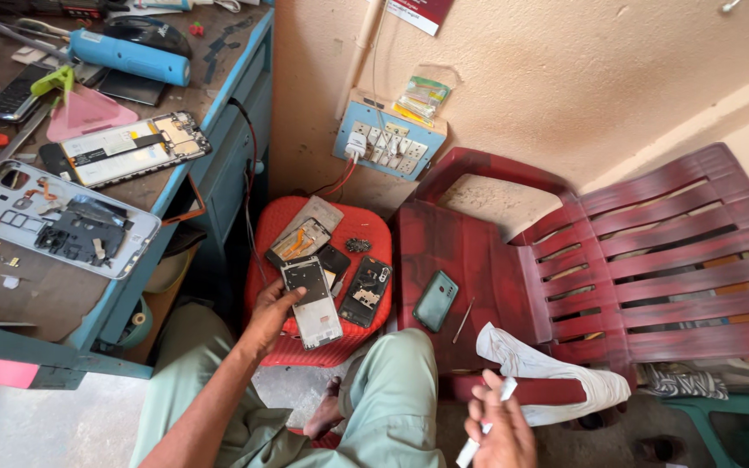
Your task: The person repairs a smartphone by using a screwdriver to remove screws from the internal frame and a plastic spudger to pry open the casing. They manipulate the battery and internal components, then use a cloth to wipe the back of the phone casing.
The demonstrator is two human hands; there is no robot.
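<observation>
My left hand point(272, 312) rests on a pale phone frame point(312, 301) lying on a red plastic stool point(361, 230), fingers touching its left edge. Other phone parts lie there too: an open phone back with orange ribbon point(299, 242) and a dark phone body point(366, 291). My right hand point(500, 426) is low in front, pinching a small white strip-like piece point(482, 427). A teal phone point(435, 300) and a thin tool point(464, 320) lie on the seat of a dark red plastic chair point(652, 251).
A blue workbench point(231, 130) at left carries opened phones point(127, 149), a grey phone housing point(58, 227), a blue cylindrical tool point(129, 57) and small parts. A white cloth point(556, 368) hangs off the chair's front. A switch board point(389, 145) is on the wall.
</observation>
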